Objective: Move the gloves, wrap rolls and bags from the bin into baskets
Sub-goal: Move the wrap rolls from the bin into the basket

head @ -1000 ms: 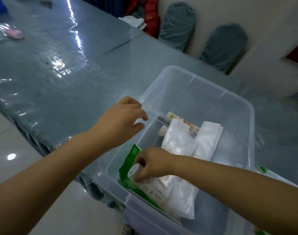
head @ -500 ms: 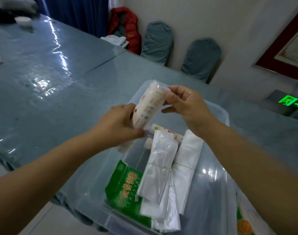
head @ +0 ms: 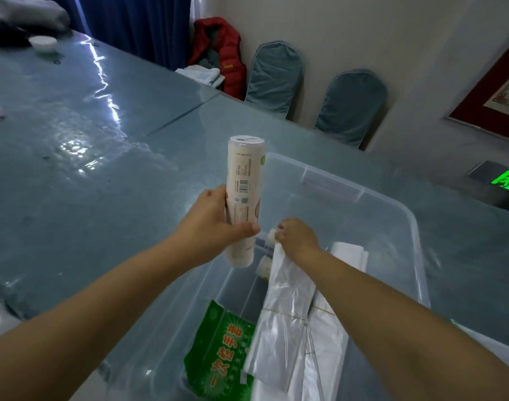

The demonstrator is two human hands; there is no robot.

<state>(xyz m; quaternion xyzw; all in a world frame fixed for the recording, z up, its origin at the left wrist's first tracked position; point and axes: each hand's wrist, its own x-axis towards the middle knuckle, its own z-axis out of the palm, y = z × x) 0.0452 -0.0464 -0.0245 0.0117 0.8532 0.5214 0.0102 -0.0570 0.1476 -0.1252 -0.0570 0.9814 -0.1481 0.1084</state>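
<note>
My left hand (head: 212, 224) grips a white wrap roll (head: 244, 183) and holds it upright over the near left rim of the clear plastic bin (head: 392, 204). Inside the bin, my right hand (head: 298, 237) is closed on the end of a second roll (head: 273, 235), most of which is hidden under the hand. Clear plastic bags (head: 288, 308) lie bundled along the bin's middle, with white folded bags (head: 350, 253) beside them. A green pack of gloves (head: 221, 351) lies at the near end of the bin. No baskets are in view.
The bin stands on a long table (head: 74, 169) covered in shiny blue-grey plastic. Two covered chairs (head: 348, 105) and a red jacket (head: 221, 53) stand by the far wall. A small white dish (head: 42, 42) sits at the table's far left.
My right hand let go of the first roll and dropped into the bin onto a second one. My left hand now holds the first roll alone, turned upright.
</note>
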